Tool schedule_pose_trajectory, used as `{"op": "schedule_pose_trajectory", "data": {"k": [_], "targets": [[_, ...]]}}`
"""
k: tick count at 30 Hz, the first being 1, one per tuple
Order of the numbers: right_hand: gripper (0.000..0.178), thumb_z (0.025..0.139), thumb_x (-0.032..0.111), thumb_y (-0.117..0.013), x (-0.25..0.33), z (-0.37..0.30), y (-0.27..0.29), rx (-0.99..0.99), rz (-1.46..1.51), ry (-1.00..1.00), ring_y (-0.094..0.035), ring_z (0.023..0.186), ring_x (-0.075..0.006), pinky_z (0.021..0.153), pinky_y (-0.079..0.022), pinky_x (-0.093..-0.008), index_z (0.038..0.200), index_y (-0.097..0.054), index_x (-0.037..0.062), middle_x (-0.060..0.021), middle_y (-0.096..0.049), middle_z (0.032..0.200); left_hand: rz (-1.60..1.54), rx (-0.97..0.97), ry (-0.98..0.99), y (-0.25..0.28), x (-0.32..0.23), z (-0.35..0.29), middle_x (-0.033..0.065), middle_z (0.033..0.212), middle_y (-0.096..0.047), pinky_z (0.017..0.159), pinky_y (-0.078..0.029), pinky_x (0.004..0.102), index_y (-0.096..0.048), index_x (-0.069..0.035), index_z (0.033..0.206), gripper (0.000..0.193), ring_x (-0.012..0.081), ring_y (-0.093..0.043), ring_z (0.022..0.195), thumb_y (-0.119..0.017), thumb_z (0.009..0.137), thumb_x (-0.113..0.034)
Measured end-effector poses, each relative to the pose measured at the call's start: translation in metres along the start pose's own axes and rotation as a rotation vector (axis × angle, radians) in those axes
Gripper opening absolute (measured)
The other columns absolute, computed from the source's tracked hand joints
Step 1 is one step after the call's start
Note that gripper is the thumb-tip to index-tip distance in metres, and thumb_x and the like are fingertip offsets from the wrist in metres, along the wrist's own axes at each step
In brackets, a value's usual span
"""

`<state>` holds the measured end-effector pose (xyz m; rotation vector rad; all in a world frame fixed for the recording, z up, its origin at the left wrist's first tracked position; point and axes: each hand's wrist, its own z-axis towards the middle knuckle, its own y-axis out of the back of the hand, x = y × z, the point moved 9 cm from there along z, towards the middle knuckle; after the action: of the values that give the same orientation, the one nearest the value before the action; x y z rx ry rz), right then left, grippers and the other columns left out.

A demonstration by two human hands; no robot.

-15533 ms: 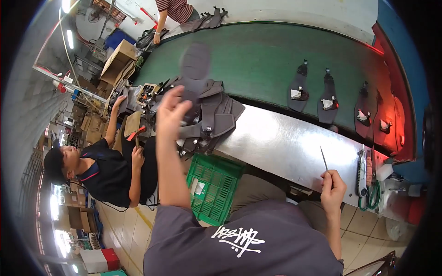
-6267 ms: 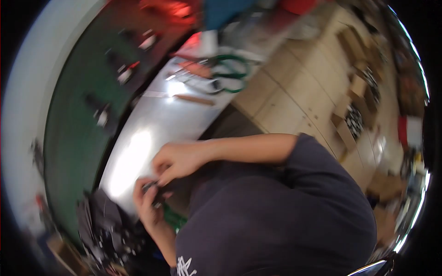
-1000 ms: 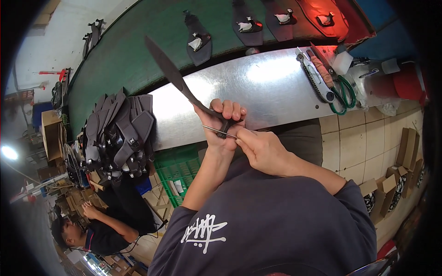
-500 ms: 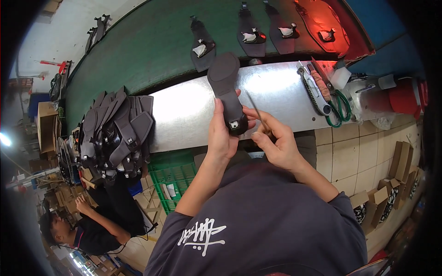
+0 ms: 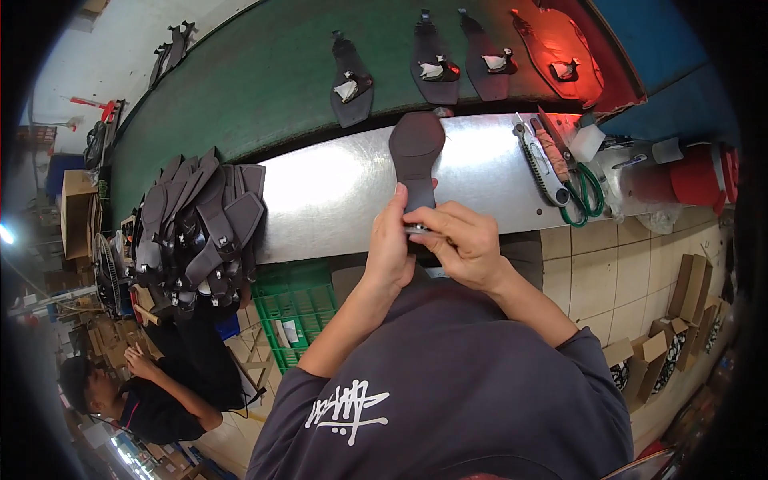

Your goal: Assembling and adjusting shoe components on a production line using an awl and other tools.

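My left hand (image 5: 390,244) is closed round the near end of a dark grey sandal sole (image 5: 417,144), its broad rounded end pointing away over the metal ledge. Against the sole's near end, my right hand (image 5: 464,242) is closed in a pinch. A narrow greyish end of a thin tool (image 5: 416,230) shows between its fingers; the rest of that tool is hidden. The fingers also cover most of the small buckle part at the near end of the sole.
Left on the metal ledge (image 5: 320,192) lies a pile of dark sandal parts (image 5: 192,232). A cutter knife (image 5: 540,164) and green-handled scissors (image 5: 588,196) lie right. Several sandals (image 5: 352,88) rest on the green belt (image 5: 264,88). A green crate (image 5: 292,308) stands below; a person (image 5: 160,392) sits left.
My right hand has moved left onto the sole's near end, and the thin rod that stood out from it is now mostly hidden. The sole has shifted right and nearer.
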<state>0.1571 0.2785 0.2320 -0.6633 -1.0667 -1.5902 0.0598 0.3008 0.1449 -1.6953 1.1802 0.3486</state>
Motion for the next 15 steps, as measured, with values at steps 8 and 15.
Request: {"op": "schedule_pose_trajectory", "data": {"k": [8, 15], "targets": [[0.03, 0.091, 0.005, -0.059, -0.05, -0.015, 0.012, 0.032, 0.622, -0.588, -0.053, 0.068, -0.004, 0.061, -0.048, -0.02, 0.121, -0.063, 0.0015, 0.0009, -0.057, 0.082, -0.081, 0.221, 0.094, -0.009, -0.01, -0.008, 0.0081, 0.119, -0.056, 0.088, -0.054, 0.0407, -0.04, -0.007, 0.14, 0.05, 0.019, -0.06, 0.103, -0.055, 0.096, -0.025], [0.05, 0.098, 0.012, -0.047, -0.04, -0.029, 0.023, 0.048, 0.403, -0.554, -0.047, 0.056, -0.0051, 0.052, -0.04, -0.0194, 0.146, -0.035, 0.0101, 0.0002, -0.053, 0.07, -0.124, 0.209, 0.025, 0.008, -0.007, -0.001, 0.0059, 0.121, -0.054, 0.089, -0.054, 0.0427, -0.039, -0.007, 0.141, 0.056, 0.0173, -0.059, 0.103, -0.062, 0.091, -0.013]]}}
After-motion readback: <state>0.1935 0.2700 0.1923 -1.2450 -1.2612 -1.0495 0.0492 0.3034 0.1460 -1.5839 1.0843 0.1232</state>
